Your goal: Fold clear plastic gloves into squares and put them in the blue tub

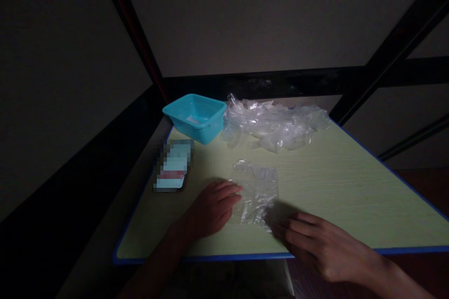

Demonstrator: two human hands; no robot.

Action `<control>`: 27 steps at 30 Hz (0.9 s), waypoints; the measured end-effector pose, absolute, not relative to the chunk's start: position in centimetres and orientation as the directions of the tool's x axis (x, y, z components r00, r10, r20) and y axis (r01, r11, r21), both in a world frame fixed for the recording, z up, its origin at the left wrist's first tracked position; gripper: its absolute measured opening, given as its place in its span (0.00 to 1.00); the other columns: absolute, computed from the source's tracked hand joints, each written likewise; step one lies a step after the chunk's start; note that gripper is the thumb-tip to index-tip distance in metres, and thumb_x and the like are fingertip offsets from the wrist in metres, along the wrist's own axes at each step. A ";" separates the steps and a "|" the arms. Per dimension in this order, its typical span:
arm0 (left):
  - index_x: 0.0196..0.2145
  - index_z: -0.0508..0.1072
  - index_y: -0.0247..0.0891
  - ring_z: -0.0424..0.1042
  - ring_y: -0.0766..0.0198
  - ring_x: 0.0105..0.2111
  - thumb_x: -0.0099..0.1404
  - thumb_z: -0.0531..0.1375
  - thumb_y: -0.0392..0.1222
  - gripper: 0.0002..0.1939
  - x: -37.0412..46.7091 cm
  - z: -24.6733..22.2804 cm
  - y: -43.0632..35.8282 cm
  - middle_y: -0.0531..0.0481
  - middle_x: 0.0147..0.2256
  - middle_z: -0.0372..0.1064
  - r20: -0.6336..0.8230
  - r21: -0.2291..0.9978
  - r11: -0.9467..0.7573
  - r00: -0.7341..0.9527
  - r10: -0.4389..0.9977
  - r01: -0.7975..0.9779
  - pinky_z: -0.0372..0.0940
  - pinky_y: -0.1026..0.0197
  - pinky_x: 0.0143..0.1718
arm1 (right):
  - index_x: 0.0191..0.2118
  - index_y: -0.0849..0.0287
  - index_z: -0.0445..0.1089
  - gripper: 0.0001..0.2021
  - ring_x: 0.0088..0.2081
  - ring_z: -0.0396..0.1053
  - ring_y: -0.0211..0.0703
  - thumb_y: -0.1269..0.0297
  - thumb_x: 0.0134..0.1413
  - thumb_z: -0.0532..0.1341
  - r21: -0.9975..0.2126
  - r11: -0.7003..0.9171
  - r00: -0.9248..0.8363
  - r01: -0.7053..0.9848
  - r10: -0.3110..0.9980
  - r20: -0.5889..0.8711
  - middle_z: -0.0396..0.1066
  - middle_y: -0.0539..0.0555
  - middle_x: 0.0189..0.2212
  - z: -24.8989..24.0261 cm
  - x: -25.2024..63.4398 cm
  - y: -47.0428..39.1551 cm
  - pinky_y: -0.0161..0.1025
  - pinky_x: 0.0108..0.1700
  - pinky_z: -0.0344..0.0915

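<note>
- Plastic, thin, clear and crinkled: one small flat piece, apparently a bag (257, 189), lies between your hands on the pale yellow-green, wood-grained worktop (351, 191) with blue edging, near the side closest to you.
- Your left hand (215, 208) lies at the bag's left margin, fingers loosely extended and slightly apart, their tips at or over the film; you show no clenched grip there.
- Your right hand (321, 243) is at the bag's lower right corner, fingers bent and close together. Shadow covers the tips; whether they pinch the film cannot be told.
- Behind, you have a turquoise rectangular plastic basin (206, 133) with a pale scrap (191, 119) inside. To its right sits a crumpled heap of clear plastic film (277, 124); contact between the two cannot be confirmed.
- Risk, in my judgement: film this light could slide, fold over or cling to your fingers if you drag it; a hard pull between both hands could tear it. Dim light makes its edges easy for you to miss.
- Secondary risk: a sweep of your left arm could knock the flat, phone-like device (175, 163) off the left edge.
- Markings: no brand or label legible; the device's screen is pixelated, with a reddish band but no readable text.
</note>
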State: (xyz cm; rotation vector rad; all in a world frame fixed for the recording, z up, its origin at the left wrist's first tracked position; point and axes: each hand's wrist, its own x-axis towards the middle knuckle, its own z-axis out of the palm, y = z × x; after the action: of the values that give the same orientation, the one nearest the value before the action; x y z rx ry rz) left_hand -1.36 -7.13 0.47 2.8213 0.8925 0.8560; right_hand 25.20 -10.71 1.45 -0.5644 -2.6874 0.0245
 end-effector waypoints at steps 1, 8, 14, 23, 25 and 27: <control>0.43 0.69 0.34 0.67 0.60 0.48 0.63 0.49 0.30 0.14 -1.1 0.6 -7.2 0.43 0.47 0.70 0.474 0.227 -0.839 0.696 0.539 0.494 0.64 0.55 0.48 | 0.35 0.57 0.72 0.13 0.29 0.65 0.39 0.73 0.60 0.50 -0.095 0.914 -0.846 0.394 0.401 0.351 0.72 0.51 0.26 1.3 25.4 -10.7 0.38 0.36 0.61; 0.55 0.60 0.33 0.53 0.53 0.60 0.65 0.51 0.45 0.23 0.6 1.3 -7.5 0.41 0.59 0.55 0.255 0.208 -0.888 0.854 0.454 0.410 0.56 0.48 0.55 | 0.43 0.60 0.70 0.15 0.28 0.66 0.39 0.73 0.63 0.47 -0.056 0.911 -0.824 0.408 0.394 0.407 0.73 0.52 0.27 1.9 26.3 -10.8 0.38 0.32 0.62; 0.60 0.53 0.38 0.44 0.53 0.63 0.66 0.49 0.54 0.30 0.9 1.4 -7.6 0.46 0.63 0.46 0.118 0.243 -0.901 0.911 0.395 0.360 0.43 0.46 0.61 | 0.34 0.59 0.72 0.16 0.24 0.63 0.39 0.74 0.62 0.47 -0.017 0.902 -0.815 0.432 0.399 0.420 0.71 0.52 0.23 2.5 26.1 -10.6 0.39 0.28 0.60; 0.62 0.48 0.37 0.39 0.55 0.64 0.65 0.47 0.60 0.35 1.0 0.9 -7.7 0.44 0.64 0.41 0.083 0.332 -0.868 0.906 0.416 0.368 0.39 0.48 0.62 | 0.30 0.58 0.72 0.19 0.24 0.63 0.39 0.73 0.64 0.45 -0.016 0.899 -0.792 0.438 0.394 0.466 0.70 0.50 0.22 2.4 26.0 -10.6 0.39 0.28 0.58; 0.63 0.45 0.36 0.38 0.55 0.64 0.64 0.48 0.60 0.37 1.1 1.0 -7.7 0.43 0.65 0.38 0.071 0.333 -0.869 0.910 0.409 0.365 0.38 0.48 0.63 | 0.29 0.58 0.72 0.19 0.25 0.64 0.39 0.73 0.64 0.46 -0.014 0.896 -0.784 0.443 0.395 0.478 0.72 0.51 0.24 2.4 25.9 -10.6 0.39 0.29 0.58; 0.63 0.44 0.35 0.38 0.55 0.64 0.64 0.49 0.59 0.38 1.1 1.0 -7.7 0.42 0.64 0.38 0.062 0.338 -0.867 0.910 0.409 0.367 0.37 0.49 0.63 | 0.29 0.58 0.72 0.20 0.26 0.64 0.39 0.73 0.64 0.46 0.002 0.893 -0.779 0.449 0.391 0.490 0.73 0.51 0.26 2.4 25.9 -10.6 0.39 0.30 0.59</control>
State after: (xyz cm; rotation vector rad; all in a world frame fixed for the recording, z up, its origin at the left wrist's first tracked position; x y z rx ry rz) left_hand 1.06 -7.66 1.01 2.7518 0.5745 0.1885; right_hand 25.86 -10.63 2.40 -0.6085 -2.5676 -0.1622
